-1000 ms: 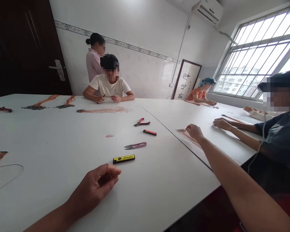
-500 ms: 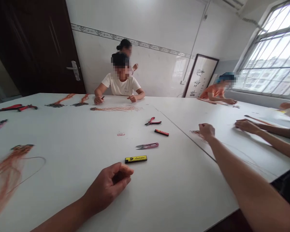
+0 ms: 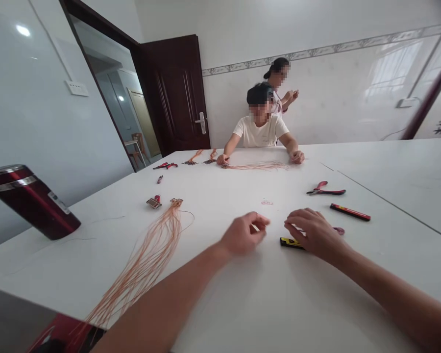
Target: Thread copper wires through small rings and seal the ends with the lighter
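My left hand (image 3: 245, 233), slightly blurred, is above the white table with thumb and fingertips curled towards each other; anything between them is too small to make out. Facing it, my right hand (image 3: 316, 234) has its fingers bent and close together, and what they may hold is hidden. Under the right hand lies a yellow and black lighter (image 3: 289, 242), partly covered. Purple-handled snips (image 3: 339, 230) show just behind that hand. Left of my hands, a bundle of thin orange strands (image 3: 158, 240) spreads from a clustered end down over the near table edge.
A dark red tumbler (image 3: 40, 206) leans at the left in view. Red pliers (image 3: 325, 190) and a red lighter (image 3: 350, 212) lie on the right. A person in a white shirt (image 3: 260, 131) sits opposite with more strands (image 3: 257, 166); another person stands behind. The table edge (image 3: 40, 304) is lower left.
The view has swung left, bringing in the tumbler and doorway. My right hand has left the strands at the right and come near my left hand, over the yellow lighter.
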`<state>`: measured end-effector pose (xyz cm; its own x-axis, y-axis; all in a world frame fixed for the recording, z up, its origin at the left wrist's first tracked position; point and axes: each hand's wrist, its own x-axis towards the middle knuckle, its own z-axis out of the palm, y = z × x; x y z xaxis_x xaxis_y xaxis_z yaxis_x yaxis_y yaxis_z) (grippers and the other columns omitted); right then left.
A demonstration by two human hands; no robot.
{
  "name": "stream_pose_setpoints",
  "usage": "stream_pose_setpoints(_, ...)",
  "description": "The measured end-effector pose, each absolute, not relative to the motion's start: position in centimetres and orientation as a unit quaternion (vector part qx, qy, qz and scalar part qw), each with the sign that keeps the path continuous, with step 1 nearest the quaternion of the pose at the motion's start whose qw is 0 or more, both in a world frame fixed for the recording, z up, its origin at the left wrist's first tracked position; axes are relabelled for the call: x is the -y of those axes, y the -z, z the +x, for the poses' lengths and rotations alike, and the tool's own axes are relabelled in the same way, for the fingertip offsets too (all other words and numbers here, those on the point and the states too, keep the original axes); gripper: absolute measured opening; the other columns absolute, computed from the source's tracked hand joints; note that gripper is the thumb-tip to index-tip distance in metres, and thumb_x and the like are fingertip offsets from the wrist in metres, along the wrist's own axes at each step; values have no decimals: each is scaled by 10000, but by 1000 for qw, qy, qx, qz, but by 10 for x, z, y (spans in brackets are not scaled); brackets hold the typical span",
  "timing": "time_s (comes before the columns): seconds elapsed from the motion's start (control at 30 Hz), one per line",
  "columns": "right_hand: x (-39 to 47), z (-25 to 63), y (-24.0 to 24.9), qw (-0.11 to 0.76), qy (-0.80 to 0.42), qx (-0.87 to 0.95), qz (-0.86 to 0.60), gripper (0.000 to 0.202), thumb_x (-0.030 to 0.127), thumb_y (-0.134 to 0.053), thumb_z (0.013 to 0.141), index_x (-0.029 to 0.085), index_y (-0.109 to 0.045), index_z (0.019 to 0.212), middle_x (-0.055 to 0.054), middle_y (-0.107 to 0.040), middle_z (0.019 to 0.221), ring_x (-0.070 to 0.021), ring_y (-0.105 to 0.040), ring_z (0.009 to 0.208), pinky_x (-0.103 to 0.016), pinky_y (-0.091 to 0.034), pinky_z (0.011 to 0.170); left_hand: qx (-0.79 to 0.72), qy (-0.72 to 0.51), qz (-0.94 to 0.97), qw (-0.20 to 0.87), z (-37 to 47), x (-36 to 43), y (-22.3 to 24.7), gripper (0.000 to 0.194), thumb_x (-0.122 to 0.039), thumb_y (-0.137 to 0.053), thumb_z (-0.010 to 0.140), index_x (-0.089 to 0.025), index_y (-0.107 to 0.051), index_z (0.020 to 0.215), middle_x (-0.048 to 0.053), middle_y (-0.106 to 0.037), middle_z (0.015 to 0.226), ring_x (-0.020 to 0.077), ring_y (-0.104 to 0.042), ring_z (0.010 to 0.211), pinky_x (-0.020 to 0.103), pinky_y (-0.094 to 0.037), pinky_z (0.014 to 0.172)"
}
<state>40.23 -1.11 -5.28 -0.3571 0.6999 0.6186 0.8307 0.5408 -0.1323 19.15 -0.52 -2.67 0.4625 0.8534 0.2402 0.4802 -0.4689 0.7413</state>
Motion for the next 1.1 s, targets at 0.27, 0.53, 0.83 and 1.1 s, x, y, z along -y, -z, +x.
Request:
stream_pose_setpoints(0.27,16,428,62,354,76,814,-455,228,321,-423,822,210,-618,786,-77,-610,849,-185,-545,789,-279,-433,580,-691,-276,668,-5,63,-90,0,358,-145,-402,734,-86,-530,1062,170,-537,1108,256,-465,1067,380,-331,899)
stream_pose_setpoints(0.53,19,422,52,351,16,814,-462,254,296,-383,837,208,-609,761,-77,-612,825,-188,-545,795,-303,-448,636,-719,-155,675,-60,17,-107,38,509,-299,-344,776,-65,-420,1222,172,-492,1182,278,-383,1155,386,-258,950)
stream_pose_setpoints(0.83,28,414,45,324,-30,811,-486,227,222,-389,828,203,-579,706,-34,-596,759,-146,-526,729,-266,-388,577,-653,-121,744,-68,45,-81,42,528,-327,-297,788,-74,-423,1234,133,-443,1267,228,-318,1220,338,-229,998)
stream_pose_setpoints(1.1,25,413,48,330,-44,812,-480,191,176,-423,797,193,-569,676,-29,-587,726,-142,-518,727,-266,-399,616,-644,-112,756,-28,48,-66,32,481,-360,-371,736,-193,-488,1172,56,-467,1253,238,-379,1177,345,-325,926)
